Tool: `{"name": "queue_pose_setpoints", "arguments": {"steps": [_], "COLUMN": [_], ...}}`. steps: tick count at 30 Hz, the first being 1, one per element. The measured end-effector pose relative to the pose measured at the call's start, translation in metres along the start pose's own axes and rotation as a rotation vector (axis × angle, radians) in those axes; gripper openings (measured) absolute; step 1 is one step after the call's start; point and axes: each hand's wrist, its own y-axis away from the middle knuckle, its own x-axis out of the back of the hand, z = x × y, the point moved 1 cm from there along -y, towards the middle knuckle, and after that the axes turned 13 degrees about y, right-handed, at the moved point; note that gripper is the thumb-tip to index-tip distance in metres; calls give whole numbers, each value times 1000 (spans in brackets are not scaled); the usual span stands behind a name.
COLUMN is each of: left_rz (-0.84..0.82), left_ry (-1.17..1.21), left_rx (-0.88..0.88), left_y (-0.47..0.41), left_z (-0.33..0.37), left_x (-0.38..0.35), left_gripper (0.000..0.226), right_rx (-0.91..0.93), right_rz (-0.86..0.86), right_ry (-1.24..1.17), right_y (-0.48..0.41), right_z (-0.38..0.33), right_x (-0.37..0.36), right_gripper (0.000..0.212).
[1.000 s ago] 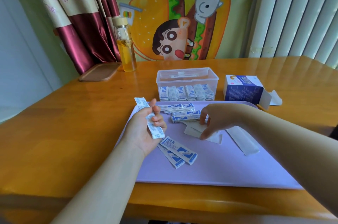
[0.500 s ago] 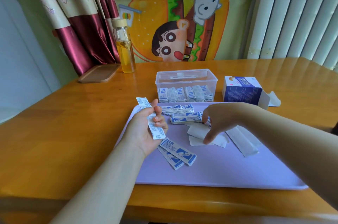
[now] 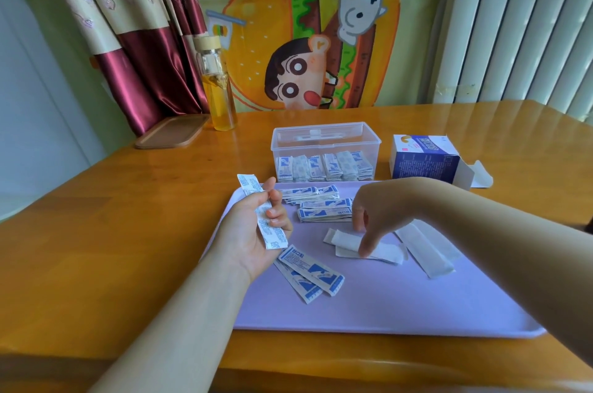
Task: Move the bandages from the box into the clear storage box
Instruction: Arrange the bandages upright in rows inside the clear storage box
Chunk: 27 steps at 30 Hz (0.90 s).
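Note:
My left hand (image 3: pixel 256 229) grips a white-and-blue bandage strip (image 3: pixel 266 226) above the left part of the lilac tray (image 3: pixel 417 309). My right hand (image 3: pixel 382 213) reaches down over the tray's middle, its fingertips touching a few white face-down bandages (image 3: pixel 378 248). Two blue-printed bandages (image 3: pixel 309 274) lie below my left hand. Stacks of bandages (image 3: pixel 324 205) lie at the tray's far edge. The clear storage box (image 3: pixel 325 149) behind the tray holds a row of upright bandages. The open blue bandage box (image 3: pixel 423 158) lies to its right.
A glass bottle of yellow liquid (image 3: pixel 218 88) and a brown wooden tray (image 3: pixel 171 136) stand at the back left of the wooden table (image 3: pixel 112 232). More white strips (image 3: pixel 426 248) lie on the tray's right. A curtain and a cartoon cloth hang behind.
My right hand has slid toward me from the stacks to the white face-down bandages, nudging them nearer. My left hand has kept its strip and barely moved.

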Motion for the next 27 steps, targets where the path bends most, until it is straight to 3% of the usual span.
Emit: {"name": "queue_pose_setpoints", "arguments": {"steps": [11,14,17,21,25,27], "left_rz": [-16,-1,12,11,18,20], "left_ry": [-5,9,15,16,25,36], "left_rx": [7,3,-8,-12,-29,-28], "left_y": [2,2,2,4,4,3], "left_z": [-1,2,4,5,9,9], "left_x": [-5,-1,3,3,5,5], "left_gripper": [24,25,25,25,27,26], "right_rx": [13,17,-1,35,-15,-28], "right_rz": [-81,33,242,162,270,192], "right_ry": [102,60,-35,-143,-214,-137], "right_y": [-3,2,2,4,1,-2], "right_z": [-8,-8,-11,-15,4,6], "right_x": [3,2,-4,-7,0,-3], "right_gripper": [52,46,22,45,27,37]}}
